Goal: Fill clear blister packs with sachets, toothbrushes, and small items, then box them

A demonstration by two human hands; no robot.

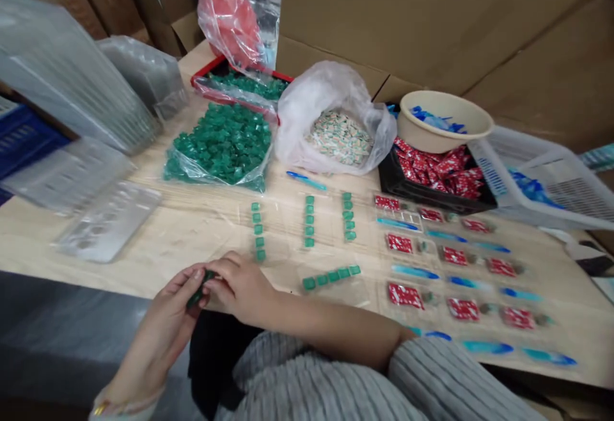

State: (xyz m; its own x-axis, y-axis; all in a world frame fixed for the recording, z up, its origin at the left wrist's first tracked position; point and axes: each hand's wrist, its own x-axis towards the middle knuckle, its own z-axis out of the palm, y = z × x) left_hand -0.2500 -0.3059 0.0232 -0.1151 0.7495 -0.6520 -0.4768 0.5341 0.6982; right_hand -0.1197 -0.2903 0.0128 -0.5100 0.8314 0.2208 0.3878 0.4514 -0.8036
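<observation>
One head-worn view looks forward and down; the table (pixel 192 226) lies close below; cardboard (pixel 422 31) stands beyond.

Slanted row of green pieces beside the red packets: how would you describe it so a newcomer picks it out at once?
On the pale wooden table, find the grid of red packets toward the picture's right. Just left of its near end lies the slanted row of green pieces. It runs mostly across the picture, while the three other green rows run up and down.
</observation>
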